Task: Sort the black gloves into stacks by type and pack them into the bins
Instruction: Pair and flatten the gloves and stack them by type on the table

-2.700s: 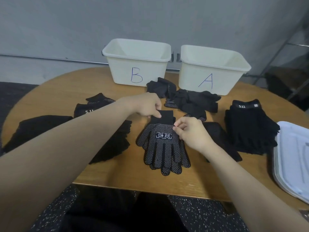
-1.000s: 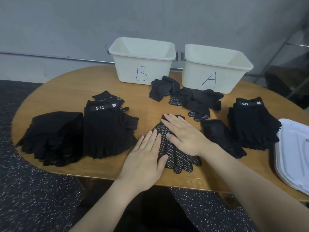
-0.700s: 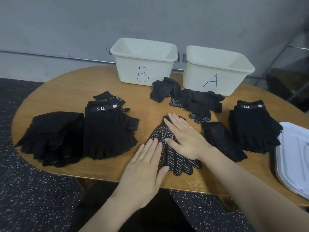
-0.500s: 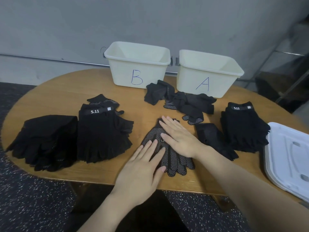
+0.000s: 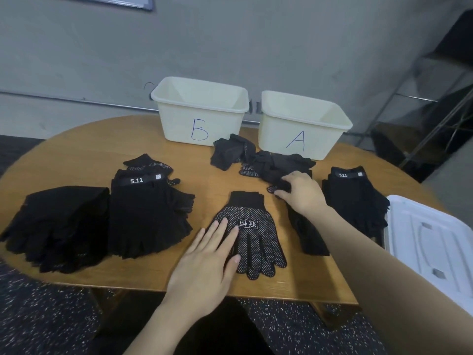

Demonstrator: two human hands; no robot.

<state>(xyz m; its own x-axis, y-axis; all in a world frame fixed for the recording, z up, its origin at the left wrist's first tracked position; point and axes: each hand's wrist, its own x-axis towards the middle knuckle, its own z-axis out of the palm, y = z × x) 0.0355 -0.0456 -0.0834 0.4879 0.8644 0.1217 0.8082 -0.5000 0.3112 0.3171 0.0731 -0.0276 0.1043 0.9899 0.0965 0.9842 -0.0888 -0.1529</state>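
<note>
Wooden counter (image 5: 84,152), bins B (image 5: 202,111) and A (image 5: 302,124) at its far edge. Sorted glove stacks (image 5: 143,213) left and right. Left hand (image 5: 207,262) flat, fingers straight, pressing the dotted glove (image 5: 253,226). Right hand (image 5: 302,193) curled, gripping a glove in the loose pile (image 5: 276,165) before bin A.
</note>
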